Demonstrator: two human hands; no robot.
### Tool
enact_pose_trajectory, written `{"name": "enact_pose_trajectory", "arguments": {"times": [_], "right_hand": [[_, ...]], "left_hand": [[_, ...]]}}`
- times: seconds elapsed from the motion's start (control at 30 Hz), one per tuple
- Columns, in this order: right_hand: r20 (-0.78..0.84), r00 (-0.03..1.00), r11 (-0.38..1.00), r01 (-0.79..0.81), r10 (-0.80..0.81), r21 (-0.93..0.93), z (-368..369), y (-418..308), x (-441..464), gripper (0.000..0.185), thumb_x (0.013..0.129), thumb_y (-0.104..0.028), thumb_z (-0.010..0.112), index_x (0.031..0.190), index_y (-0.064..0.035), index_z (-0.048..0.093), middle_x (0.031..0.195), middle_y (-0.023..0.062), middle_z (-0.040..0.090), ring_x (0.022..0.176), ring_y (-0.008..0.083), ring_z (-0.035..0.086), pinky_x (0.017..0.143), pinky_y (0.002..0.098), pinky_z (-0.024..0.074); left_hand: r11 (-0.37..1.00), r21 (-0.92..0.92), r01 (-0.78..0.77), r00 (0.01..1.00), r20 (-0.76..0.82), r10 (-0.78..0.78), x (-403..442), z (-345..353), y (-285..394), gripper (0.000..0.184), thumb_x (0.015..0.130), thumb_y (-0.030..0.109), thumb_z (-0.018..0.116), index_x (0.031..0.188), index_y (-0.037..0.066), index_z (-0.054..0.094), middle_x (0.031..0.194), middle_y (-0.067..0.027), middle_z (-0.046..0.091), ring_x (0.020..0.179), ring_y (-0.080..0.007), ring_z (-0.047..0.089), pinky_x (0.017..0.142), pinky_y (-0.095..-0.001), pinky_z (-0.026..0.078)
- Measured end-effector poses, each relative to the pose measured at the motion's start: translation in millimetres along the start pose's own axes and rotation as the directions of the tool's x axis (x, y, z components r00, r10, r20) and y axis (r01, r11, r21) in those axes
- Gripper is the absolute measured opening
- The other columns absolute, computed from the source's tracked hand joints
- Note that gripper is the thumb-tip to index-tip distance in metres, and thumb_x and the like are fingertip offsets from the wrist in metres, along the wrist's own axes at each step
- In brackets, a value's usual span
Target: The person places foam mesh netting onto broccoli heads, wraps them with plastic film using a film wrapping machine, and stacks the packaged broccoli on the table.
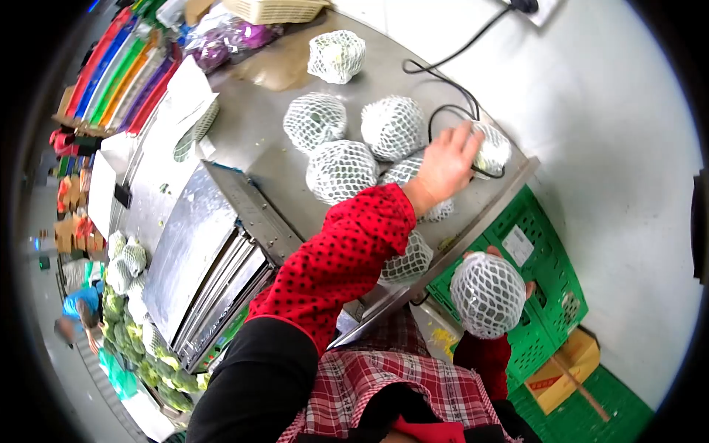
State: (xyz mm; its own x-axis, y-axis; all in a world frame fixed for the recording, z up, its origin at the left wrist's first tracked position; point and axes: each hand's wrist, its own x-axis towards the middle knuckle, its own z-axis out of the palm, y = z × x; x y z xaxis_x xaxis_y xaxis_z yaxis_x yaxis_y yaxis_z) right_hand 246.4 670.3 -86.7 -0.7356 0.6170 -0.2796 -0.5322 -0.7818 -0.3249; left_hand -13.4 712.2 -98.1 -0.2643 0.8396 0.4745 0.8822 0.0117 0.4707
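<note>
My left hand, in a red sleeve with black dots, reaches across the metal table. Its fingers are curled over a round vegetable in a white foam net at the table's edge, beside a black cable. Below it, my right hand grips another foam-netted round vegetable from behind, which hides most of the fingers. That one is held off the table, in front of a green plastic crate. Several more netted vegetables lie on the table left of my left hand. The nets hide their exact kind.
The metal table's edge runs between my hands. A stack of metal trays stands on the left, near broccoli heads. Coloured crates are farther back. A cardboard box sits under the green crate. Another person is at far left.
</note>
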Motion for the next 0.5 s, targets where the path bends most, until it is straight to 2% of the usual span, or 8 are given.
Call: {"name": "enact_pose_trajectory", "arguments": {"times": [0.1, 0.2, 0.27, 0.33, 0.37, 0.4, 0.47, 0.5], "right_hand": [[0.087, 0.996, 1.0, 0.015, -0.016, 0.005, 18, 3, 2, 0.096, 0.078, -0.07, 0.054, 0.134, 0.006, 0.037, 0.125, 0.0311, 0.053, 0.107, 0.036, 0.061, 0.09, 0.0448, 0.0547], [0.042, 0.999, 0.999, 0.029, -0.03, 0.029, 27, 4, -4, 0.093, 0.08, -0.068, 0.055, 0.134, 0.0061, 0.037, 0.124, 0.0334, 0.051, 0.107, 0.0389, 0.06, 0.09, 0.0464, 0.0544], [0.083, 0.996, 0.999, 0.035, -0.034, -0.011, 2, -2, -7, 0.094, 0.079, -0.068, 0.055, 0.134, 0.006, 0.037, 0.125, 0.0337, 0.05, 0.109, 0.0396, 0.059, 0.091, 0.0477, 0.0536], [0.121, 0.992, 0.998, 0.048, -0.044, -0.03, 11, 4, -12, 0.096, 0.079, -0.069, 0.054, 0.136, 0.0056, 0.036, 0.128, 0.0332, 0.049, 0.111, 0.0397, 0.058, 0.092, 0.0485, 0.0527], [0.072, 0.997, 1.0, -0.001, -0.001, 0.02, 15, 5, -15, 0.096, 0.079, -0.069, 0.054, 0.137, 0.0055, 0.036, 0.128, 0.0333, 0.049, 0.111, 0.0397, 0.058, 0.092, 0.0492, 0.0526], [0.02, 0.998, 0.996, -0.052, 0.051, 0.069, 18, 3, -19, 0.097, 0.079, -0.07, 0.054, 0.138, 0.0054, 0.035, 0.129, 0.0334, 0.048, 0.111, 0.0397, 0.058, 0.091, 0.05, 0.0525], [-0.083, 0.996, 1.0, -0.027, 0.025, -0.016, 17, 9, -17, 0.098, 0.079, -0.07, 0.053, 0.139, 0.0058, 0.034, 0.13, 0.0304, 0.049, 0.111, 0.037, 0.059, 0.093, 0.049, 0.0523], [0.063, 0.996, 0.995, -0.073, 0.069, 0.064, 11, 10, -12, 0.096, 0.081, -0.069, 0.052, 0.139, 0.006, 0.033, 0.13, 0.0341, 0.046, 0.114, 0.0409, 0.055, 0.097, 0.0517, 0.0473]], "left_hand": [[0.959, 0.197, -0.203, 0.961, -0.15, 0.234, -4, -2, -8, 0.061, 0.063, 0.007, 0.072, 0.121, 0.007, 0.053, 0.127, -0.019, 0.048, 0.116, -0.0404, 0.049, 0.089, -0.0416, 0.049], [0.997, -0.078, 0.027, 0.962, 0.271, -0.005, -16, -17, -6, 0.052, 0.062, 0.02, 0.074, 0.109, 0.006, 0.059, 0.124, -0.0193, 0.051, 0.113, -0.0397, 0.05, 0.093, -0.0481, 0.044], [0.992, 0.077, -0.098, 0.968, -0.223, 0.113, -15, -59, -23, 0.055, 0.061, 0.03, 0.076, 0.108, 0.006, 0.06, 0.119, -0.0202, 0.053, 0.11, -0.0389, 0.05, 0.096, -0.0505, 0.04], [0.879, 0.249, 0.406, 0.914, -0.108, -0.392, -20, -95, -53, 0.079, 0.066, 0.042, 0.078, 0.128, 0.002, 0.049, 0.137, -0.0232, 0.042, 0.122, -0.0399, 0.046, 0.103, -0.0511, 0.033], [0.82, 0.408, 0.402, 0.907, -0.056, -0.417, -36, -81, -84, 0.097, 0.069, 0.05, 0.076, 0.141, 0.002, 0.033, 0.141, -0.0247, 0.037, 0.123, -0.0424, 0.046, 0.102, -0.0516, 0.035], [0.863, 0.357, 0.358, 0.869, 0.21, -0.448, -44, -81, -89, 0.107, 0.072, 0.051, 0.074, 0.146, -0.002, 0.018, 0.143, -0.0279, 0.034, 0.113, -0.0428, 0.055, 0.095, -0.0466, 0.044], [0.864, 0.362, 0.349, 0.848, 0.271, -0.456, -35, -82, -88, 0.1, 0.074, 0.048, 0.074, 0.143, -0.003, 0.02, 0.14, -0.0272, 0.037, 0.104, -0.0429, 0.06, 0.087, -0.044, 0.051], [0.877, 0.33, 0.35, 0.859, 0.26, -0.441, -33, -82, -96, 0.095, 0.074, 0.047, 0.074, 0.14, -0.003, 0.026, 0.138, -0.0262, 0.04, 0.104, -0.0417, 0.06, 0.086, -0.0438, 0.051]]}}
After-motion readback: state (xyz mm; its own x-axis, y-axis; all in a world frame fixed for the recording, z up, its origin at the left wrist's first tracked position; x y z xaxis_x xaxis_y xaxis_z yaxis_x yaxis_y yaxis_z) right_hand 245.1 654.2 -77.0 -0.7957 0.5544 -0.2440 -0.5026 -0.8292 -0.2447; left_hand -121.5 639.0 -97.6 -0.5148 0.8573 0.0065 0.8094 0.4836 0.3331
